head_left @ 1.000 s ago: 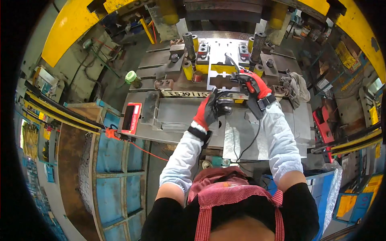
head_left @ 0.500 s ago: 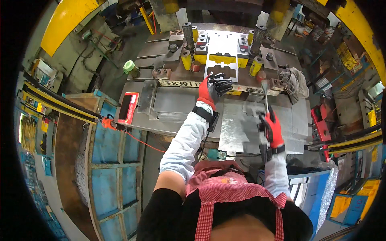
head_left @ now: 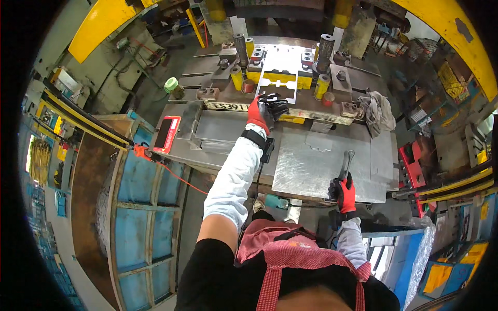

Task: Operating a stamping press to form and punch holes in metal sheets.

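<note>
Here's the right hand point(head_left: 343, 196), low over the near edge of the bench point(head_left: 181, 151), fingers wrapped tight round a metal tool point(head_left: 348, 161) whose looped head points away across the bright sheet point(head_left: 316, 168). Up ahead, the left hand point(head_left: 270, 110) is at the front of the die point(head_left: 321, 117), fingers loosely curled and partly spread right by the near end of the strip point(head_left: 280, 58); whether they grip it, I cannot tell. The strip lies flat on the die between the posts, cut-out openings showing yellow beneath. To the containers now! On the right stands the blue bin point(head_left: 410, 259), open at the top, pale glinting pieces inside, too blurred to name, with clear film point(head_left: 426, 254) down its outer side. Across on the left, it's the big crate point(head_left: 136, 238), blue panels in a worn frame, a grey crinkled mass against its brown far part, and I can't make out what that is. Beyond it, a small jar point(head_left: 173, 87) wears its pale green lid, contents hidden. On the bench's left end, a red case point(head_left: 175, 125) carries a dark rectangle, just beside a stack of plates point(head_left: 223, 127), while a grey cloth point(head_left: 377, 111) drapes over the die's right corner.
</note>
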Available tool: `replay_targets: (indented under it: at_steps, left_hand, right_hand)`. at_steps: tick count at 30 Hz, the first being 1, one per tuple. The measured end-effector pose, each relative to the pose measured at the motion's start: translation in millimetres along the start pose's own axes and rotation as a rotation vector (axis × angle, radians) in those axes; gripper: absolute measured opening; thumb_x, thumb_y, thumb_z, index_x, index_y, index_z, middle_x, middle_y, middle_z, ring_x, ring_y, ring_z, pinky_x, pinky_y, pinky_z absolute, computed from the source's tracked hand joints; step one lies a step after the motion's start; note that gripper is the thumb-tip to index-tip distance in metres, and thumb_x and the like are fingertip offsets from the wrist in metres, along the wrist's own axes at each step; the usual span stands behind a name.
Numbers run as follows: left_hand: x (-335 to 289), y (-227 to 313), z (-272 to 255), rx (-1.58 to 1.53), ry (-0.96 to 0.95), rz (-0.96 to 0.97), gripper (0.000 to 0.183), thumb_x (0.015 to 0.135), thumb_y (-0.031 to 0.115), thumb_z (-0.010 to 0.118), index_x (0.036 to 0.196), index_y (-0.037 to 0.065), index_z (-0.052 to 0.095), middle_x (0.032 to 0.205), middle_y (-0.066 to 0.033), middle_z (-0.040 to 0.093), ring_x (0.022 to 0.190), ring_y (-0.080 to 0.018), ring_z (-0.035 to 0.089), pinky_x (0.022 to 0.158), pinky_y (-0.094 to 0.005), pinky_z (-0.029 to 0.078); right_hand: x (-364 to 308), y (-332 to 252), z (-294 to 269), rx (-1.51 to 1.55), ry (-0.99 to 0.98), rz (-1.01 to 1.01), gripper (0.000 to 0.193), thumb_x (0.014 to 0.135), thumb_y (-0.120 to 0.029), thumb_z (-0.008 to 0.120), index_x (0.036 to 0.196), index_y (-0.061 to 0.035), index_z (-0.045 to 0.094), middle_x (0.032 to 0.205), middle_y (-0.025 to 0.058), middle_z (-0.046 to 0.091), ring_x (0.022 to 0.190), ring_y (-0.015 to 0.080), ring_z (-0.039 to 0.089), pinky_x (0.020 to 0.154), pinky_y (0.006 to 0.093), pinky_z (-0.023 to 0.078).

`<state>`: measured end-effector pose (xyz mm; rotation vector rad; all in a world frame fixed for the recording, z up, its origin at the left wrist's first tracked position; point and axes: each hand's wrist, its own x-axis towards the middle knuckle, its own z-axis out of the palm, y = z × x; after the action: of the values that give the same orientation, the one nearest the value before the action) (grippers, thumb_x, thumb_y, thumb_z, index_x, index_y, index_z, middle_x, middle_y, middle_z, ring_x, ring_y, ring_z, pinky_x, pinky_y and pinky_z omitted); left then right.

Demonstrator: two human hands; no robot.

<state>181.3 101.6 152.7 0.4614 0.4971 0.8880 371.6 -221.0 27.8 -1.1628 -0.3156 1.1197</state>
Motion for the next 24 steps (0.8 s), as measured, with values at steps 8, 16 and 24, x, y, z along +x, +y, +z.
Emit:
replay_targets:
  at_steps: [8, 16, 24]
  left_hand:
    - [-5.8, 1.7, 0.5, -0.008, -0.039, 0.029, 0.042, 0.088, 0.034, 0.036, 0.099, -0.003, 0.056, 0.088, -0.02, 0.063, 0.076, -0.0325, 0.062, 0.073, -0.0428, 0.051]
    - [-4.6, 0.4, 2.5, 0.049, -0.037, 0.031, 0.043, 0.088, 0.035, 0.038, 0.101, -0.002, 0.055, 0.087, -0.0201, 0.063, 0.077, -0.0328, 0.062, 0.075, -0.0426, 0.051]
    - [-4.1, 0.3, 2.7, 0.03, -0.022, 0.023, 0.044, 0.088, 0.037, 0.037, 0.1, -0.002, 0.055, 0.087, -0.0192, 0.063, 0.076, -0.0328, 0.062, 0.073, -0.0424, 0.051]
  right_hand:
    - [4.6, 10.7, -9.1, -0.003, 0.036, 0.02, 0.029, 0.083, -0.009, 0.05, 0.108, -0.0112, 0.037, 0.061, 0.0049, 0.046, 0.045, 0.0142, 0.047, 0.038, 0.0255, 0.038]
    - [4.7, 7.6, -8.3, 0.02, 0.085, 0.024, 0.035, 0.08, -0.006, 0.053, 0.111, -0.0115, 0.038, 0.065, 0.0067, 0.05, 0.047, 0.0155, 0.05, 0.039, 0.0276, 0.042]
    - [6.2, 8.2, -12.1, 0.03, 0.045, 0.041, 0.034, 0.079, -0.004, 0.054, 0.109, -0.0102, 0.038, 0.065, 0.0076, 0.05, 0.047, 0.0169, 0.05, 0.041, 0.0297, 0.043]
